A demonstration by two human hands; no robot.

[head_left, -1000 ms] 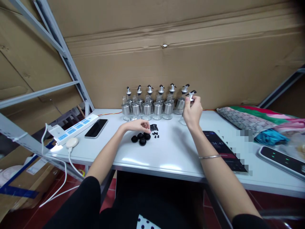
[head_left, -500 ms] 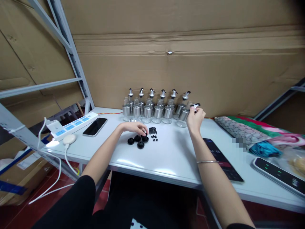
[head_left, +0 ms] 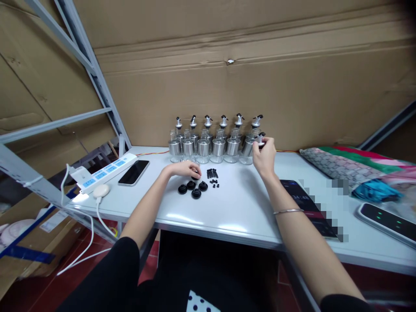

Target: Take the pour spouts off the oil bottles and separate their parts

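Observation:
My left hand (head_left: 185, 168) is just above the front table area, its fingers closed on a black rubber stopper (head_left: 195, 177). Below it lie several more black stoppers (head_left: 196, 193). My right hand (head_left: 264, 158) grips a silver pourer spout (head_left: 259, 138) with a black flap, in front of the bottle at the right end. Two rows of glass bottles with steel sleeves (head_left: 218, 147) stand at the back. The rear ones carry silver pourers (head_left: 224, 121); the front row's necks are bare. Small black caps (head_left: 212, 173) and tiny black pieces (head_left: 214, 183) lie right of the stoppers.
Left on the white table (head_left: 224, 212) are a power strip (head_left: 108, 172), a phone (head_left: 134, 172) and a round white charger (head_left: 101, 190). To the right lie a tablet (head_left: 305, 203), a colourful cloth bag (head_left: 334, 167) and a black-topped device (head_left: 386, 221). Cardboard (head_left: 195, 86) stands behind.
My left hand has risen slightly away from the stoppers with one in its fingers. The pourer in my right hand has tilted and lowered a little. The camera view has shifted slightly.

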